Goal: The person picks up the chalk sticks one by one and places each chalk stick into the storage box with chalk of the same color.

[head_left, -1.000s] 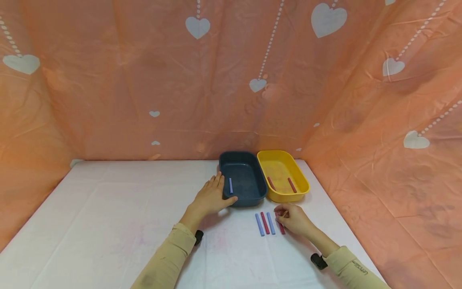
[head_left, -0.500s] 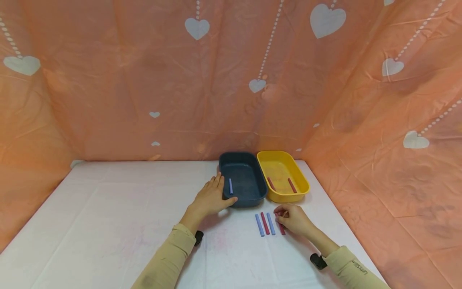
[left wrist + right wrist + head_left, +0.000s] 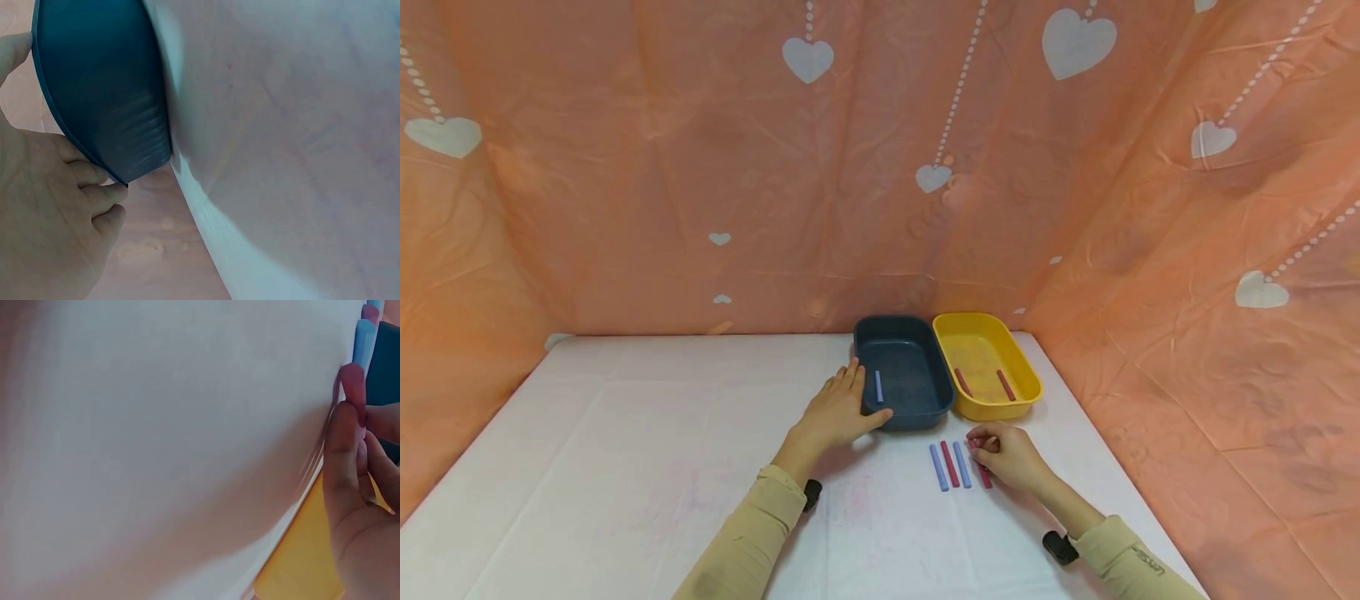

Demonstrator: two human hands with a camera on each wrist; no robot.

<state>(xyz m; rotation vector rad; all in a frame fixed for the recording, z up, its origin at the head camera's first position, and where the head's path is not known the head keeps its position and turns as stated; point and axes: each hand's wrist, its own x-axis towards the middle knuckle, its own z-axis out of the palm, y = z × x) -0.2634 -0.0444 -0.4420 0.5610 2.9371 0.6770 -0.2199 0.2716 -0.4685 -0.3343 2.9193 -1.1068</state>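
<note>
My left hand (image 3: pixel 838 408) rests on the left and near rim of a dark blue tray (image 3: pixel 917 421), thumb and fingers spread; the left wrist view shows fingertips at the rim. My right hand (image 3: pixel 1013 458) pinches a red chalk stick (image 3: pixel 354 381) between thumb and fingers, low over the white cloth. Its upper part is hidden by the fingers in the head view. Left of it lie a blue chalk stick (image 3: pixel 962 467), a red chalk stick (image 3: pixel 950 464) and another blue chalk stick (image 3: pixel 938 468), side by side. One blue chalk stick (image 3: pixel 878 387) lies inside the dark tray.
A yellow tray (image 3: pixel 996 411) stands against the dark tray's right side, with a red chalk stick (image 3: pixel 963 382) and a second red chalk stick (image 3: pixel 1006 385) inside. White cloth (image 3: pixel 625 467) covers the table. Orange heart-patterned sheeting (image 3: pixel 850 167) rises behind and at both sides.
</note>
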